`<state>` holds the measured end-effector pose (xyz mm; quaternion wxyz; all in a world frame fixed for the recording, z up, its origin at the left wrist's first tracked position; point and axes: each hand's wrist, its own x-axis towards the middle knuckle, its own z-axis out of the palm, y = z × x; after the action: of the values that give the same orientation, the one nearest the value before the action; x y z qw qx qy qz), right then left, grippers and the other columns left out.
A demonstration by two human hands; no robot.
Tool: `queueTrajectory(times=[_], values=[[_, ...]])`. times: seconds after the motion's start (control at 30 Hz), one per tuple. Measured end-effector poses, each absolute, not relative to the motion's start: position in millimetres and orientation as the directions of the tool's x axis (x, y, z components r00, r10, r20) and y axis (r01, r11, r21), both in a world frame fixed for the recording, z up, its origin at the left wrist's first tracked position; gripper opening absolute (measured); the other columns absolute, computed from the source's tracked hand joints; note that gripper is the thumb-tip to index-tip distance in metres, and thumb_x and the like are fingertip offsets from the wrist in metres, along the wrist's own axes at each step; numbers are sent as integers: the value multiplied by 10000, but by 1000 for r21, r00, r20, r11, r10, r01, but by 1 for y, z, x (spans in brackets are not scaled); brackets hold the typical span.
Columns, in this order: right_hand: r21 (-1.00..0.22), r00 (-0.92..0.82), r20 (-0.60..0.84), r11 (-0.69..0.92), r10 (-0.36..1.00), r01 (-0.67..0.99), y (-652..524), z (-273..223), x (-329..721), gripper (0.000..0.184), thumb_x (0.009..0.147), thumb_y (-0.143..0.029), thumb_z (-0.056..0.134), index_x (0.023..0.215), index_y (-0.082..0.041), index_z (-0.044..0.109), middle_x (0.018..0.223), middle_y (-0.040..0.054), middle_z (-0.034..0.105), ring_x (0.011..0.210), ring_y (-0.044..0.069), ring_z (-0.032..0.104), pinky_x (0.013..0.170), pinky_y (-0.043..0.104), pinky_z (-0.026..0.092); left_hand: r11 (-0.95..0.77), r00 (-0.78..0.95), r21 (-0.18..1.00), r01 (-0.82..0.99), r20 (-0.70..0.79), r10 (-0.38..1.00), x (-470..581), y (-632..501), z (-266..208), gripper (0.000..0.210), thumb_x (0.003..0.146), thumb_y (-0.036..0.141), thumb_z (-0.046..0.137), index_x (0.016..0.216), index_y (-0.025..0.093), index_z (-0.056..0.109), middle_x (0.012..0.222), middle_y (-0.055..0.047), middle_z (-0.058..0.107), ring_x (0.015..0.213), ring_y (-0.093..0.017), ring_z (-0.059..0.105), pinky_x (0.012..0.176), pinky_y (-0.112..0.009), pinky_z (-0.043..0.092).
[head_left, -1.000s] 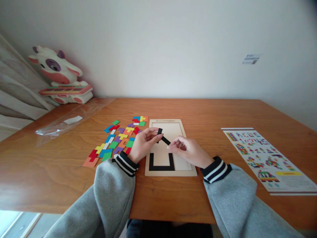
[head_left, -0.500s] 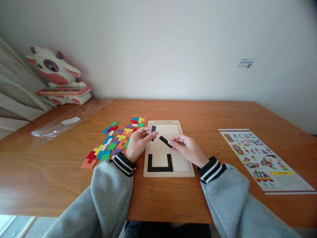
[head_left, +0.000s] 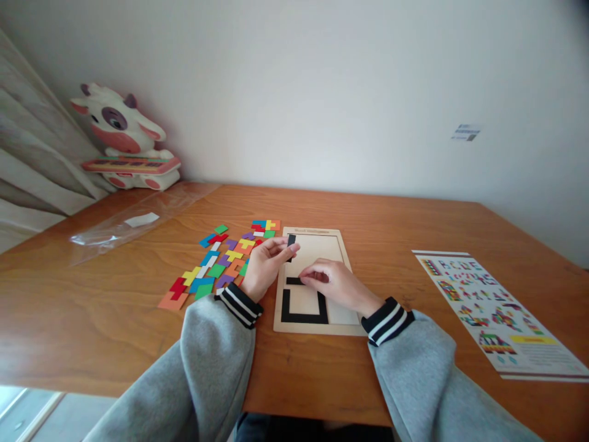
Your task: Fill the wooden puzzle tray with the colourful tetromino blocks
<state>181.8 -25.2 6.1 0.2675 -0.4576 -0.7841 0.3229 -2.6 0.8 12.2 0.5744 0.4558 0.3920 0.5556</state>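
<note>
A pale wooden puzzle board (head_left: 301,328) with a raised rim lies in front of me. In its lower left, black strips form a U shape (head_left: 304,318). My left hand (head_left: 268,264) pinches an upright black strip (head_left: 291,239) between thumb and finger over the board's upper left. My right hand (head_left: 334,282) is closed on a second black strip (head_left: 293,281), which lies crosswise just above the U. The right end of that strip is hidden under my right fingers. Colourful puzzle pieces (head_left: 216,271) are spread to the left of the board, some behind my left hand.
A printed pattern sheet (head_left: 499,313) lies on the table at the right. Clear plastic wrapping (head_left: 108,230) rests at the left, near a toy cow with a keyboard (head_left: 131,166). A small label (head_left: 465,132) is stuck on the wall.
My right hand has moved down and left, turning its strip from slanted to crosswise above the U. The left hand still holds its strip. The view has shifted slightly.
</note>
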Motion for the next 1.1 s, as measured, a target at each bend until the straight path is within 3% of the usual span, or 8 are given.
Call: queueTrajectory(times=[0.37, 0.6, 1.1], values=[[-699, -444, 147, 410, 884, 586, -31, 7, 192, 196, 929, -355, 630, 961, -223, 771, 866, 46, 649, 719, 141, 625, 679, 285, 499, -27, 114, 974, -226, 54, 992, -2, -3, 14, 430, 614, 428, 885, 854, 153, 659, 780, -10, 704, 696, -121, 640, 685, -249, 508], [-732, -471, 137, 410, 871, 545, -33, 6, 193, 210, 890, -389, 681, 992, -223, 759, 922, 54, 660, 757, 146, 637, 721, 297, 530, -41, 113, 976, -212, 66, 991, -2, -2, 12, 418, 616, 418, 886, 865, 158, 673, 789, -7, 710, 700, -123, 644, 698, -261, 512], [-685, -448, 209, 457, 869, 568, -37, 4, 182, 130, 880, -299, 711, 969, -227, 772, 900, 39, 649, 772, 148, 629, 739, 287, 507, -27, 136, 979, -201, 56, 989, 1, -4, 14, 388, 623, 399, 885, 841, 158, 673, 773, -2, 707, 689, -115, 635, 703, -253, 506]])
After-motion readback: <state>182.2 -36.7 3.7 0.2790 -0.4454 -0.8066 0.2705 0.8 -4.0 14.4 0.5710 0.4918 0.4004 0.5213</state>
